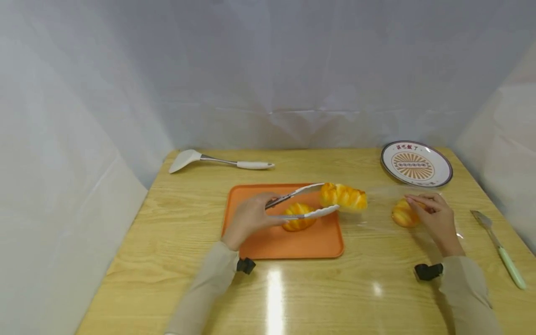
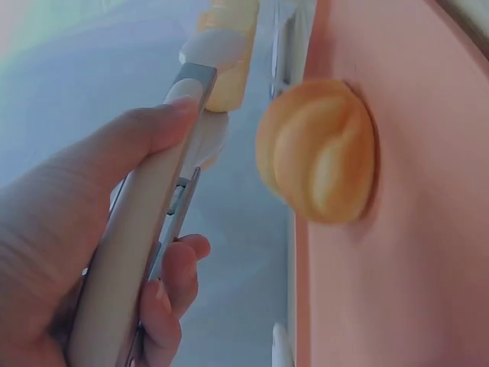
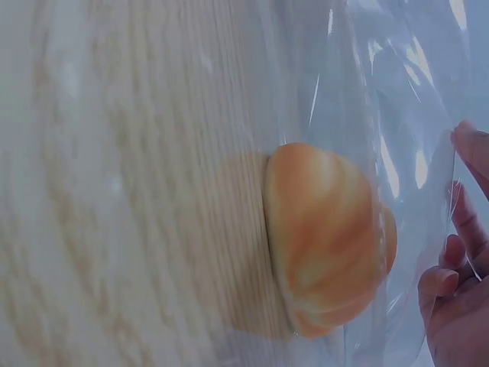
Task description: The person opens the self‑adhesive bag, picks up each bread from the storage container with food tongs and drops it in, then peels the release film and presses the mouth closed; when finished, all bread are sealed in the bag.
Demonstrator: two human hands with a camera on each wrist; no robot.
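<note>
My left hand (image 1: 255, 214) grips a pair of tongs (image 2: 137, 222), its white tips closed around a long ridged bread (image 1: 343, 196). That bread is held up over the right edge of an orange tray (image 1: 272, 244). Below the tongs, a round bread roll (image 1: 300, 218) sits on the tray. My right hand (image 1: 437, 218) pinches the edge of a clear plastic bag (image 3: 412, 92) between thumb and fingers. Another bread roll (image 3: 328, 237) lies in the bag on the table, under the lifted film. The bag's left end is hard to make out in the head view.
A white spatula (image 1: 253, 165) lies at the back left of the wooden table (image 1: 167, 260). At the back right stands a patterned plate (image 1: 441, 170). A cake server with a green handle (image 1: 512, 267) lies near the right edge. White sheets (image 1: 268, 70) surround the table.
</note>
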